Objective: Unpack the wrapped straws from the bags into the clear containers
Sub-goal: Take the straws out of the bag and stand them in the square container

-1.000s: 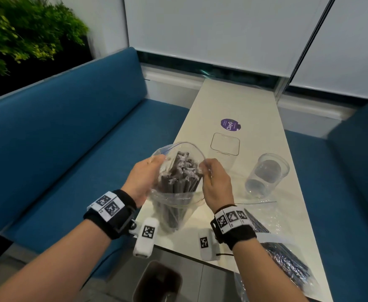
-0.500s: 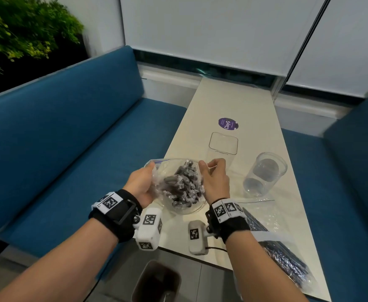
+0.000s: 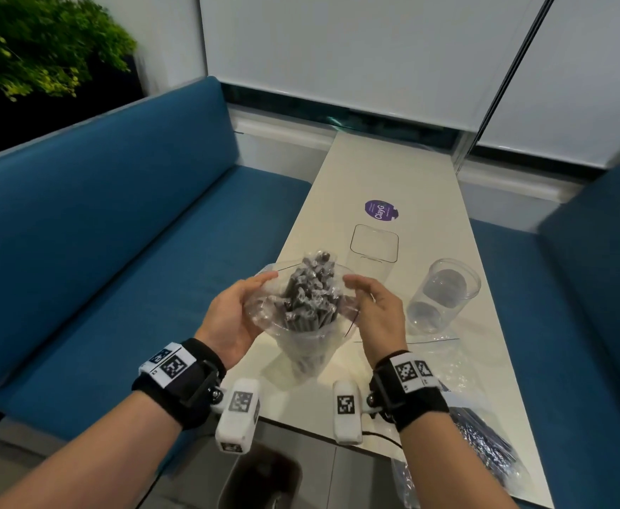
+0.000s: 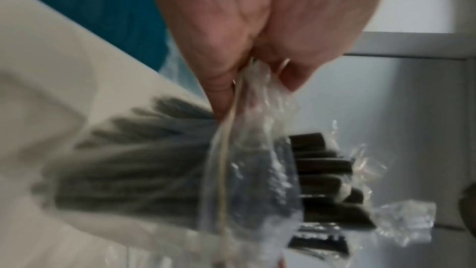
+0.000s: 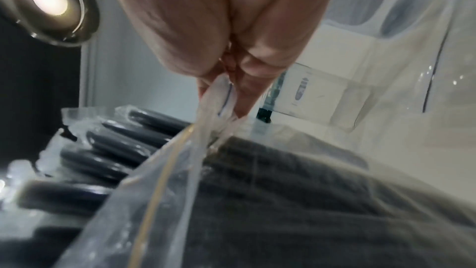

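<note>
A clear plastic bag (image 3: 303,352) stands upright on the near end of the table, with a bundle of dark wrapped straws (image 3: 310,297) sticking out of its mouth. My left hand (image 3: 233,315) pinches the bag's left rim (image 4: 242,93) between thumb and fingers. My right hand (image 3: 376,310) pinches the right rim (image 5: 221,97) the same way. The bag's mouth is pulled down around the straws (image 4: 322,180), whose tips (image 5: 108,146) show bare above it. Beyond stand a square clear container (image 3: 373,251) and a round clear container (image 3: 444,293), both holding no straws.
A second bag of dark straws (image 3: 481,442) lies at the table's near right corner, with crumpled clear plastic (image 3: 437,352) beside it. A purple sticker (image 3: 381,211) marks the white table (image 3: 393,170) further back. Blue benches (image 3: 117,251) flank both sides.
Both hands have drawn the bag's rim down and apart, so the straws now stick out above the mouth. The bag stands taller and nearer the table edge than before.
</note>
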### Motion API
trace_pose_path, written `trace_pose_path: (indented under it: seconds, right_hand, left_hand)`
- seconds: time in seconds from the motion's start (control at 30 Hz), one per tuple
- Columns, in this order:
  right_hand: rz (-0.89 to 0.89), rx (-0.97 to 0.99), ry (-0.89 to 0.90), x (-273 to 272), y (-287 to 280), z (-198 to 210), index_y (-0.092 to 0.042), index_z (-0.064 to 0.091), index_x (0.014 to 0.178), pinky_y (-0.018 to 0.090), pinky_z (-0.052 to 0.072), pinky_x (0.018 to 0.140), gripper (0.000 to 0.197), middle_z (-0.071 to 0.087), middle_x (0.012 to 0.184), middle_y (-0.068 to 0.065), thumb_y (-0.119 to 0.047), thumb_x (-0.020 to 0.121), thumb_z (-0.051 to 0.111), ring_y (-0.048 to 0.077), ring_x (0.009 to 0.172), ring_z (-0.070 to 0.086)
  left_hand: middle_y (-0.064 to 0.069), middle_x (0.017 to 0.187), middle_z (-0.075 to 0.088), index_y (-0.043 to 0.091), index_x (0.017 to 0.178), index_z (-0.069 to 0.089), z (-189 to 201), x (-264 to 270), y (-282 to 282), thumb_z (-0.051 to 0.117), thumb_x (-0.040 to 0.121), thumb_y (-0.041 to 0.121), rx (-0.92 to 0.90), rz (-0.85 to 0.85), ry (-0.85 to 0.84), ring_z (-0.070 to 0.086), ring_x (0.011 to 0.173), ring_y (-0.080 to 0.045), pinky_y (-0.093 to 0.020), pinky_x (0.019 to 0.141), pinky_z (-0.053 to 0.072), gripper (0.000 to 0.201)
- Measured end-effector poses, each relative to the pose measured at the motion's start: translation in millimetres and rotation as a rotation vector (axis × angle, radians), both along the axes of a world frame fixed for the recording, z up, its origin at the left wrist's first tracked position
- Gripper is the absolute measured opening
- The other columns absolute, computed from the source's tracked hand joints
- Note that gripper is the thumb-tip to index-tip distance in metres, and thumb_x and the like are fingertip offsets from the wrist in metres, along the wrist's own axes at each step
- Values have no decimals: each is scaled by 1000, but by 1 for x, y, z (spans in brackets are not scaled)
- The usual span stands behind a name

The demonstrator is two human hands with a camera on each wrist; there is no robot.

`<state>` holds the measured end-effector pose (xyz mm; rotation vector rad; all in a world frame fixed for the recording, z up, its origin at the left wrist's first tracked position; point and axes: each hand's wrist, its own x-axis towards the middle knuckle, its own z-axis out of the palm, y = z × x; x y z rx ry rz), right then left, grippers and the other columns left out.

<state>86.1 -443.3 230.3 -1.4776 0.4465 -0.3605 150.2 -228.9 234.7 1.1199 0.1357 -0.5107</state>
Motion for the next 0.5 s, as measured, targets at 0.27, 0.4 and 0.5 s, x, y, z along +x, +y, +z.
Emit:
trace_pose_path:
  seconds: [0.27,0.4,0.5]
  right_hand:
    - [409,-27,228,-16,-5,-23,-30,45,151,46,55,105,80,49,147,-17,-13,75,59,21,128,62]
    - [507,-392,258,-14,4,-25,-27,17,162,35,58,92,93,43,160,-2,5,86,61,17,110,69]
    - [422,-346,166,-16,5,-33,-34,11,159,37,61,93,100,60,146,0,1,87,70,12,115,70]
  left_hand:
    - [9,164,19,31,163,16,-36,-3,23,88,64,36,853,-590,-622,32,147,-11,-19,117,33,123]
    - [13,155,43,41,153,36,-41,0,5,92,66,52,710,-463,-648,41,143,-3,-43,123,33,104]
    - [10,134,59,59,140,42,-33,-1,-1,88,67,58,721,-407,-618,53,128,-5,-40,114,42,86]
